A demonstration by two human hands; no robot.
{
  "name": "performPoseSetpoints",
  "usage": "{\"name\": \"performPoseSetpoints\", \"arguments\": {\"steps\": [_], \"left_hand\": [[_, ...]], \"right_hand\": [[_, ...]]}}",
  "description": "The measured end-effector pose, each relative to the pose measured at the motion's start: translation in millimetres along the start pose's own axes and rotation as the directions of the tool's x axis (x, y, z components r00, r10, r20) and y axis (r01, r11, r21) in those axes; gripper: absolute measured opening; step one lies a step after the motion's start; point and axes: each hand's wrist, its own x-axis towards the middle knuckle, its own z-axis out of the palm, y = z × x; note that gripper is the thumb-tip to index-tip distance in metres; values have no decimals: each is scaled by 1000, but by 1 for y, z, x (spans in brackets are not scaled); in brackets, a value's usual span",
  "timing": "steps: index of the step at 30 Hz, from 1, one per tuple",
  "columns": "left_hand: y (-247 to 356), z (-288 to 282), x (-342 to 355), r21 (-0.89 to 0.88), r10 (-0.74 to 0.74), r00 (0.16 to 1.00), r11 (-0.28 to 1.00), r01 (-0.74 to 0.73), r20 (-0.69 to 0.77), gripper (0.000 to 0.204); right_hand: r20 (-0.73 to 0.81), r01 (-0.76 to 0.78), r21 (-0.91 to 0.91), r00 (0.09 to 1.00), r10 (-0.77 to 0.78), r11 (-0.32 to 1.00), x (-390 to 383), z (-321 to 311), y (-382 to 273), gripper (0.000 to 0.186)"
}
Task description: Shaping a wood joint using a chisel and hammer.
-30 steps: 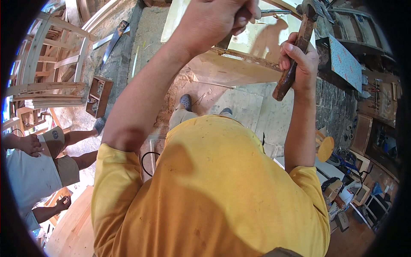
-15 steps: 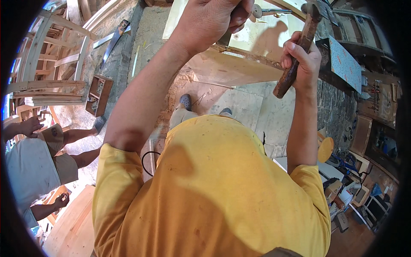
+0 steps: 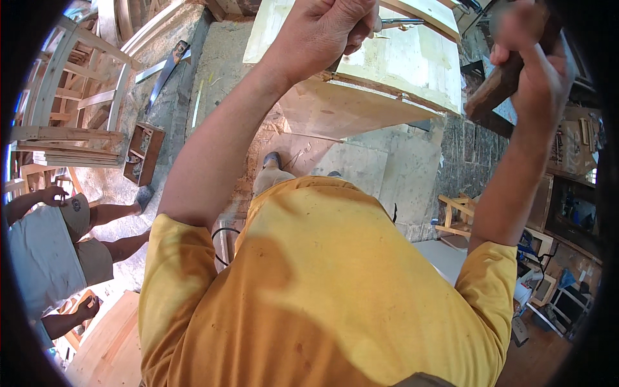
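My left hand [image 3: 329, 32] is closed in a fist above the near edge of a pale wooden workpiece [image 3: 412, 64]. Below the fist a short dark blade shows against that edge, like a chisel's [image 3: 336, 63]; most of the tool is hidden by my fingers. My right hand [image 3: 541, 80] is raised at the upper right, wrapped round the brown wooden handle of a hammer [image 3: 496, 89]. The hammer's head is not clearly visible there. Beside my left fist, a tool with a metal shaft [image 3: 401, 22] lies on the workpiece.
A handsaw [image 3: 169, 74] and an open wooden box [image 3: 143, 155] of small items lie to the left. Wooden frames [image 3: 77, 97] stand beyond them. Another person [image 3: 48, 251] is at the far left, near a wooden board [image 3: 106, 342]. A small wooden stand [image 3: 456, 214] sits at right.
My right hand has swung the hammer up and outward to the right, away from the workpiece. The left fist stays nearly in place at the workpiece edge.
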Motion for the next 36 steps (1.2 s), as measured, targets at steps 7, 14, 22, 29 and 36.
{"name": "performPoseSetpoints", "arguments": {"steps": [7, 14, 22, 29, 36], "left_hand": [[-5, 5, -1, 218, 310, 950, 925, -310, 34, 46], [-4, 0, 0, 6, 77, 997, 997, -77, 28, 43], [-2, -1, -5, 50, -25, 998, 998, 28, -55, 44], [-9, -4, 5, 108, 302, 941, 941, -320, 150, 44], [-9, -1, 3, 182, 363, 926, 908, -377, 106, 41]], "right_hand": [[179, 163, -642, 982, -60, 749, 20, 27, -45, 20], [393, 310, -662, 919, -36, 682, 26, 37, -58, 15], [457, 253, -775, 857, 238, 579, 27, 35, -65, 17], [402, 201, -769, 890, 215, 607, 28, 41, -67, 19], [333, 263, -751, 943, 4, 605, 33, 34, -61, 19]]}}
